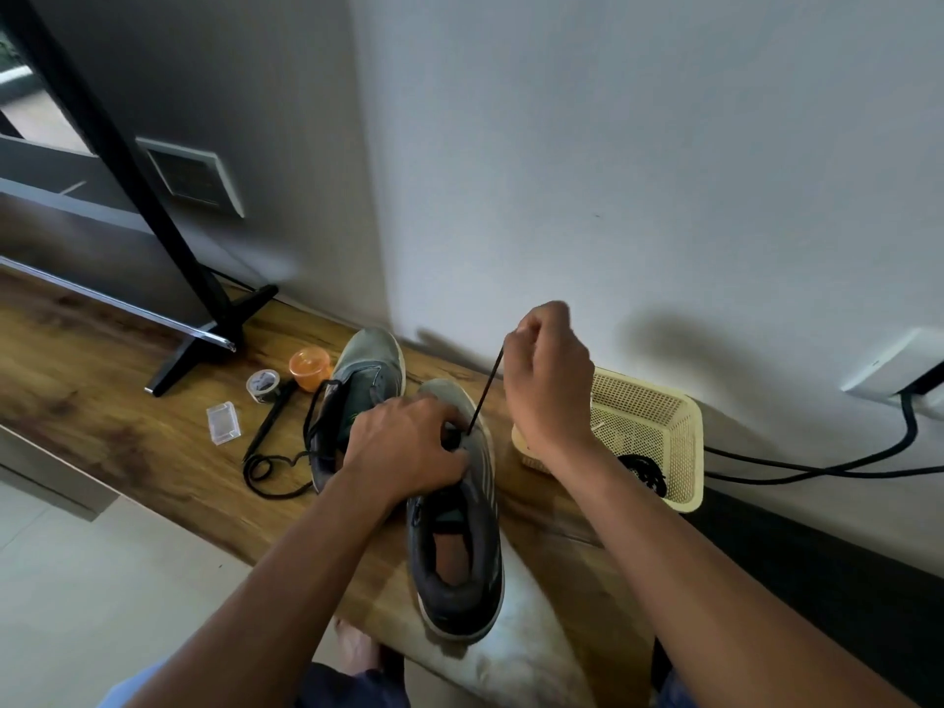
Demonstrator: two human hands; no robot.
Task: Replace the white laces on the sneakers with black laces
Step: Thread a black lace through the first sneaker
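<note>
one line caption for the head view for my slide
Right hand pulls a black lace up through the near sneaker while the left hand steadies it on the wooden shelf.

Your left hand [408,447] covers near sneaker's [459,549] eyelets, so can't tell how far lacing got. Top end of black lace [485,390] vanishes inside your right hand [549,380]. Dark thing in basket [659,426] half behind your wrist, could be lace, can't tell. TV [102,161] cut off by left edge. Small roll [263,384] near stand too blurry to read.
</note>
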